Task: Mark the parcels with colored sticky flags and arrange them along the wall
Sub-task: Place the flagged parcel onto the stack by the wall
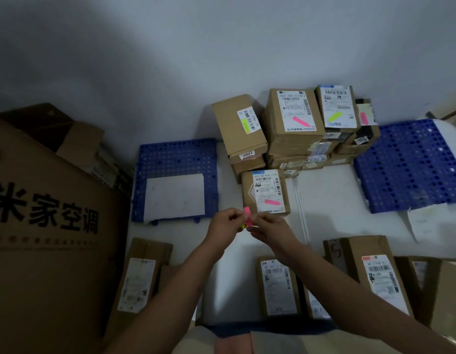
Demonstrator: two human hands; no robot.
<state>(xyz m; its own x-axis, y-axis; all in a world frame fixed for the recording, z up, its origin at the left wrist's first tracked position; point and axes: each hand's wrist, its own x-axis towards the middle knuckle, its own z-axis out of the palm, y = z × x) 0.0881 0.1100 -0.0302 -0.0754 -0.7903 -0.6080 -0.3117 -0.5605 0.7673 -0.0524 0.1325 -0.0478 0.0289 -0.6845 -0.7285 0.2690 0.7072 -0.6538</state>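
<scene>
The left hand (225,224) and right hand (266,229) meet just in front of the lone flagged parcel (266,191), both pinching the flag pad (247,217): the left fingers curl round its lower end, where a bit of yellow shows, and the right fingertips nip the pink strip at the top. The step in hand looks like peeling off one pink flag. To do it well, the left hand should hold the pad firm while the right lifts only the top strip by its free tip, slowly, so that it neither tears nor curls onto itself, keeping the sticky end off the fingers until it goes onto a label. Going left to right from that parcel as landmark: far to its left stands one big printed carton (45,226); nearer on its left lies a blue mat (176,154) with one white sheet on it; behind it against the wall sits the stack (298,129), four top parcels flagged there, two yellow and two pink; to its right lies a second blue mat (410,162). With the landmark's own pink flag, that makes five flagged. Nearer the person, at least four parcels show labels without flags: one (139,284) on the left, three on the right.
</scene>
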